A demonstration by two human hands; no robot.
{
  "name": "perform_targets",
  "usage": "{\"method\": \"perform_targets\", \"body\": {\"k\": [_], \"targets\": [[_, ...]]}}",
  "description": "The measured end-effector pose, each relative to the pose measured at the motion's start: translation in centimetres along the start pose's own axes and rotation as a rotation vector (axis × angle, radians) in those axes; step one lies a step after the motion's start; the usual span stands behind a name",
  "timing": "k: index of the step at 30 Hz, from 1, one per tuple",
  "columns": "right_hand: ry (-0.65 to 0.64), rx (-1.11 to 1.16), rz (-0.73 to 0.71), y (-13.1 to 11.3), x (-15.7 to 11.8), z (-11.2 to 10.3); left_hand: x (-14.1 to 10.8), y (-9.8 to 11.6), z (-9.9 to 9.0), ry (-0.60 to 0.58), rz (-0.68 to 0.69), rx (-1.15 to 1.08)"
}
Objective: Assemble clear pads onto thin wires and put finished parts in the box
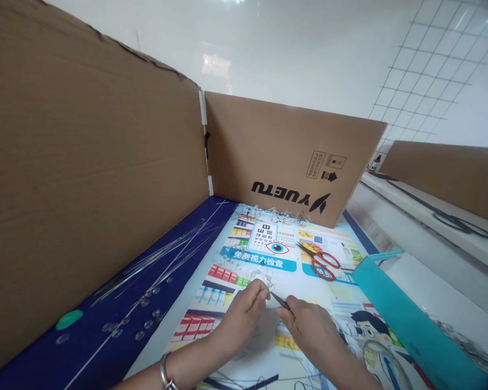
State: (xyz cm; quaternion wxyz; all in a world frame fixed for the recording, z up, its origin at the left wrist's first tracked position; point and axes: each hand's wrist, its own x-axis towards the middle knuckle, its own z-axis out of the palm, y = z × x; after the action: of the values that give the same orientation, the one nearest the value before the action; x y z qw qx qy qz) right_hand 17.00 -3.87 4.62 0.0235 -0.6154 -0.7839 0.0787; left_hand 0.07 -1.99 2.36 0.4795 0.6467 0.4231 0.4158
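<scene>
My left hand [244, 317] pinches a small cluster of clear plastic pieces on thin wire [262, 279], which rises above its fingertips. My right hand [309, 330] grips small dark tweezers [281, 301], their tip reaching toward the left fingers. The hands nearly touch. Both are over a printed eye-care poster [244, 260] spread on the table. Red-handled scissors [323, 262] lie on the poster ahead of my right hand. A metal bangle [166, 371] circles my left wrist.
Cardboard walls [85, 162] stand at the left and back. On a dark blue mat [117, 319] at the left lie long thin wires, clear beads and a green disc. A teal bag [415, 319] is at the right, and black-handled scissors [459, 222] rest on a white shelf.
</scene>
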Motion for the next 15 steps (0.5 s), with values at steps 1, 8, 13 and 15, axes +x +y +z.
{"method": "perform_targets", "body": {"k": [1, 8, 13, 15], "targets": [[0.006, 0.015, -0.004, -0.02, -0.04, -0.03, 0.08, -0.1, 0.0, 0.003, 0.004, -0.007], [0.058, 0.07, 0.005, 0.08, -0.02, -0.29, 0.37, -0.7, 0.18, -0.026, -0.076, -0.202], [0.082, 0.06, -0.015, 0.14, 0.04, -0.18, 0.31, -0.24, 0.21, -0.073, -0.122, -0.258], [0.084, 0.052, -0.017, 0.18, 0.05, -0.1, 0.23, 0.06, 0.21, -0.085, -0.147, -0.263]]}}
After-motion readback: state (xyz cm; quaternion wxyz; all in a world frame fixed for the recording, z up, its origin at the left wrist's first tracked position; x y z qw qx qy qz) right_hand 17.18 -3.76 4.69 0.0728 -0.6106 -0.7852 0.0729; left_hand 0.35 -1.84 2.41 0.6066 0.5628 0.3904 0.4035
